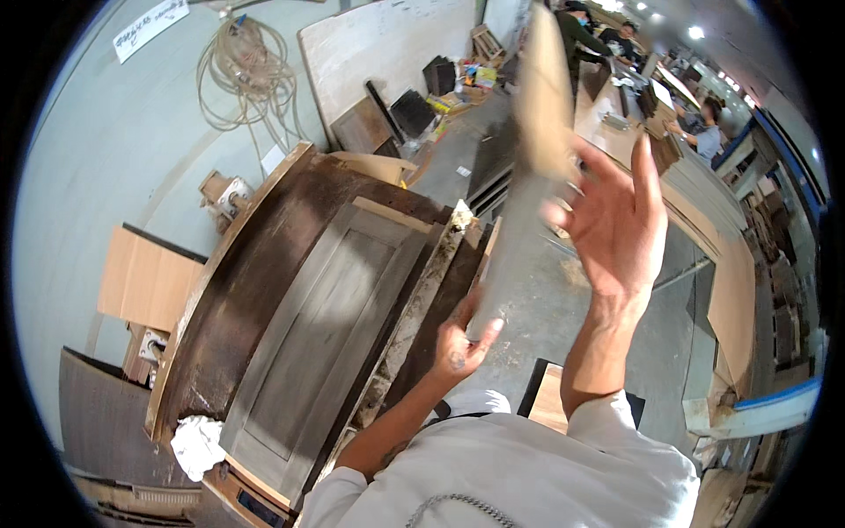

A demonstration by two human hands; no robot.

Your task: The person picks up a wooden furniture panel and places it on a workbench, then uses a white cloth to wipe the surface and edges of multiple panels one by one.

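Wood, in the shape of a long, narrow board (526,202) smeared grey and tan by blur, hangs in front of the wearer, just to the right of a dark brown workbench (207,304) with a raised pale edge. The bare left hand (460,345) has its fingers curled round the near end, thumb along the side. The bare right hand (620,229) is spread wide, palm showing, beside the far half; I can't tell whether its fingertips touch the wood, but they aren't wrapped round it. To handle such a length well, I'd say, keep that near grip firm, bring the far half under control with flat fingers rather than a pinch, and swing it wide of the grey, frame-and-panel wooden door-like piece (326,326) lying on the bench, whose face could be scuffed. As for writing, a white rectangular paper sign (151,28) on the pale wall carries dark lettering, and small colourful packages (481,76) sit on the floor beyond, their print too tiny from here. I can make out no brand on the board.
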